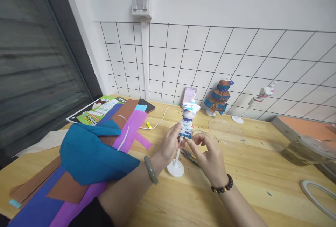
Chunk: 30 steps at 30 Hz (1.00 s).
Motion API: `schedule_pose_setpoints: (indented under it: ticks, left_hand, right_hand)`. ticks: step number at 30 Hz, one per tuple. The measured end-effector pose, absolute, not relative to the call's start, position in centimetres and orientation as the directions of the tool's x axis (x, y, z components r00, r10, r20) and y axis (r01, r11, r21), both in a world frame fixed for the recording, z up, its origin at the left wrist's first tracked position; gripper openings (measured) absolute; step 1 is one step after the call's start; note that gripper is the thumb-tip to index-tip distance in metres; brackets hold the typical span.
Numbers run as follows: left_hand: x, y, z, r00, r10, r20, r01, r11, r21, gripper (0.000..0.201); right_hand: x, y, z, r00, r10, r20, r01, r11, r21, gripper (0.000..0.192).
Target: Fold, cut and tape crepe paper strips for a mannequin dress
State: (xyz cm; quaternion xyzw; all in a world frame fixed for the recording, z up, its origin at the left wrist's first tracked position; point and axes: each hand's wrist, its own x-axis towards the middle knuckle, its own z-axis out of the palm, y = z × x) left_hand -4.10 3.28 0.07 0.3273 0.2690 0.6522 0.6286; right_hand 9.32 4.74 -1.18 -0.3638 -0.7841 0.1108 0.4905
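A small doll figure (pixel 189 114) in a white patterned fabric dress stands upright on a thin rod with a round white base (pixel 175 168) on the wooden table (pixel 252 181). My left hand (pixel 169 146) grips the doll's lower dress from the left. On the right, my right hand (pixel 210 155) pinches the fabric at the dress's lower edge. A green bangle sits on my left wrist, and a dark bead bracelet on my right. Small scissors (pixel 189 155) lie on the table just behind my right hand.
Sheets of teal (pixel 91 150), brown, purple and blue fabric lie at the left. Two more dressed figures (pixel 219 97) (pixel 258 98) on stands are by the wire grid wall. A clear round lid (pixel 228 130), a phone with cable, a glass container (pixel 307 144) and a tape ring (pixel 317 195) are around.
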Motion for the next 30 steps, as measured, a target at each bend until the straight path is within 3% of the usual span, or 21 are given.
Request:
schedule_pose_setpoints:
  ticks: [5, 11, 17, 21, 25, 30]
  left_hand:
    - [-3.9, 3.1, -0.1, -0.009, 0.989, 0.145, -0.579, -0.123, 0.806, 0.031]
    - [-4.6, 3.4, -0.2, -0.080, 0.992, 0.093, -0.622, -0.122, 0.773, 0.040]
    - [-4.8, 3.5, -0.2, -0.020, 0.999, 0.030, -0.637, -0.036, 0.770, 0.045]
    - [-4.5, 3.4, -0.3, -0.060, 0.996, 0.068, -0.591, -0.090, 0.802, 0.045]
    - [-4.1, 3.1, -0.5, -0.146, 0.980, 0.133, -0.520, -0.191, 0.833, 0.039]
    - [-3.8, 2.7, -0.2, -0.091, 0.985, 0.145, -0.518, -0.172, 0.838, 0.037]
  right_hand:
    - [9.1, 4.6, -1.0, -0.326, 0.662, 0.675, 0.424, 0.741, -0.521, 0.010]
    - [9.4, 4.6, -0.6, -0.312, 0.691, 0.652, 0.402, 0.718, -0.568, 0.011]
    - [9.3, 4.2, -0.3, -0.322, 0.695, 0.643, 0.345, 0.718, -0.604, 0.013]
    - [9.1, 3.9, -0.2, -0.349, 0.661, 0.664, 0.322, 0.750, -0.578, 0.014]
    - [8.9, 3.6, -0.2, -0.351, 0.631, 0.692, 0.406, 0.769, -0.495, 0.008]
    - [8.7, 3.5, -0.2, -0.365, 0.651, 0.666, 0.436, 0.751, -0.496, 0.013]
